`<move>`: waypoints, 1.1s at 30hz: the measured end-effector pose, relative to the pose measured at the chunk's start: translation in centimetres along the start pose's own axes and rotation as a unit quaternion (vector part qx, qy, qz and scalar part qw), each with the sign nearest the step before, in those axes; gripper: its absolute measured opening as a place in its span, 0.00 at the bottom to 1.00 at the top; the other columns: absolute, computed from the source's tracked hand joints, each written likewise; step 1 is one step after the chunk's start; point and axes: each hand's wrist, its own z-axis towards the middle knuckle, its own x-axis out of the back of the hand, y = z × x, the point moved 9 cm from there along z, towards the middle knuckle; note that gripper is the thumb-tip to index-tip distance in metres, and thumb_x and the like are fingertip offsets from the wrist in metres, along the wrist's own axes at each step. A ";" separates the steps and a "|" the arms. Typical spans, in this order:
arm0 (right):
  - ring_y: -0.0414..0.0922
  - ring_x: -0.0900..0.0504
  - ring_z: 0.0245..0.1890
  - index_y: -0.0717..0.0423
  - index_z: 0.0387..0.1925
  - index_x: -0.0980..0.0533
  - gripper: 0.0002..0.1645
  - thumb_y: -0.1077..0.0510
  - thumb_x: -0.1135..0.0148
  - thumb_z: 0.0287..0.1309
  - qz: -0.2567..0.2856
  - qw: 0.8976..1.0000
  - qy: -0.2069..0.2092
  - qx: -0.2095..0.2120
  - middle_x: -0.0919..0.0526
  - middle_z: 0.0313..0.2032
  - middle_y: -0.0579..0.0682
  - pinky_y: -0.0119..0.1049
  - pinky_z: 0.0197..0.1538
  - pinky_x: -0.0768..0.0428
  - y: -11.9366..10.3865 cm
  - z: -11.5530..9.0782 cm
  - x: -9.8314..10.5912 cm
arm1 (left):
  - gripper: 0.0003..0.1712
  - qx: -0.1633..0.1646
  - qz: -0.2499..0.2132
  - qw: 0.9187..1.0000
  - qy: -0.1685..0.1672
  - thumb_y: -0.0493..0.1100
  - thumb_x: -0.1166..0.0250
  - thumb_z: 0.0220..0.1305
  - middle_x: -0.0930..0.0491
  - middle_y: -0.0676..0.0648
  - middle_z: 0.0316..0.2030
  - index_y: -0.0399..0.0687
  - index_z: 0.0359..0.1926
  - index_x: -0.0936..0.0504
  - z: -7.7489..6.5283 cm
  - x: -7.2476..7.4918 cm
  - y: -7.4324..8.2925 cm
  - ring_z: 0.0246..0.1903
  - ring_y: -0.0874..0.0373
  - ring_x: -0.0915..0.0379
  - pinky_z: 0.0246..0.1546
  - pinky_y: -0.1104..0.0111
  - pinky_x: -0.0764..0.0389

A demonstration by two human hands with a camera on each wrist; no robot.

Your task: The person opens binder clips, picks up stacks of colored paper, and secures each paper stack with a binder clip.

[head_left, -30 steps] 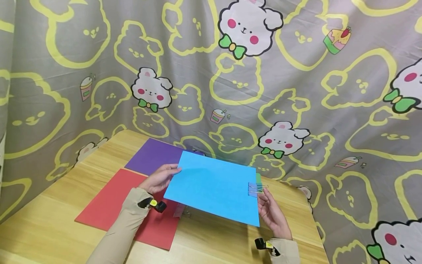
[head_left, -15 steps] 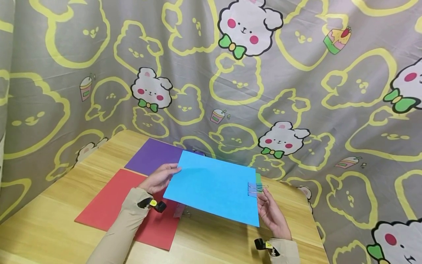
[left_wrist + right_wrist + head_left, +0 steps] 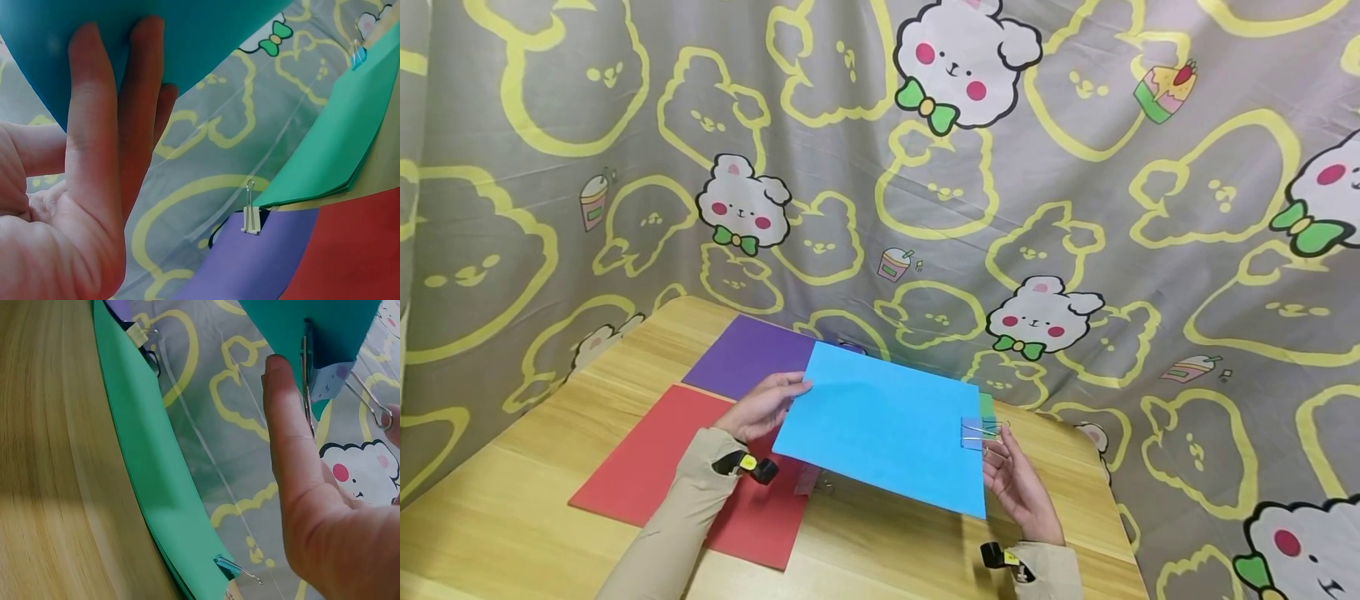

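Observation:
A stack or sheet of blue paper (image 3: 880, 425) is held up, tilted, above the table. My left hand (image 3: 763, 406) pinches its left edge, thumb on top; in the left wrist view the left fingers (image 3: 94, 125) lie straight along its underside. At the right edge sits a bluish-purple binder clip (image 3: 972, 433). My right hand (image 3: 1018, 492) pinches the clip's wire handles. The right wrist view has the clip (image 3: 331, 380) on the blue paper (image 3: 281, 325), the right thumb (image 3: 392, 425) at one handle and a finger against the other.
Red paper (image 3: 647, 450) lies on the wooden table (image 3: 512, 483), with a pinkish clip (image 3: 807, 480) at its edge. Behind it lies purple paper (image 3: 745, 358) with a pale clip (image 3: 251, 219). Green paper (image 3: 337, 137) bears a teal clip (image 3: 358, 57). A patterned curtain (image 3: 850, 317) hangs behind.
The blue paper's right edge and the binder clip have shifted slightly left. The left hand stays nearly still.

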 end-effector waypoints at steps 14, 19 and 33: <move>0.39 0.16 0.45 0.48 0.59 0.36 0.31 0.32 0.70 0.73 -0.037 0.998 -0.053 -0.022 0.23 0.50 0.44 0.32 0.43 0.17 0.6 0.3 -0.6 | 0.43 -0.011 -0.011 1.000 0.010 0.44 0.50 0.77 0.69 0.38 0.78 0.33 0.76 0.66 0.1 0.2 0.0 0.55 0.71 0.28 0.20 0.87 0.35; 0.38 0.16 0.44 0.46 0.58 0.35 0.29 0.32 0.68 0.73 -0.026 0.997 -0.062 -0.023 0.21 0.47 0.42 0.31 0.44 0.17 0.8 0.3 -0.8 | 0.43 -0.009 -0.005 1.000 0.013 0.45 0.50 0.77 0.70 0.38 0.78 0.32 0.76 0.67 0.1 0.3 0.1 0.76 0.48 0.80 0.41 0.91 0.31; 0.37 0.18 0.37 0.46 0.55 0.34 0.26 0.35 0.66 0.74 -0.023 0.999 -0.039 -0.008 0.22 0.42 0.43 0.29 0.39 0.18 0.2 0.2 -0.8 | 0.43 0.000 -0.014 1.000 0.016 0.45 0.50 0.76 0.69 0.40 0.79 0.34 0.77 0.66 0.3 0.3 -0.2 0.76 0.54 0.75 0.33 0.90 0.31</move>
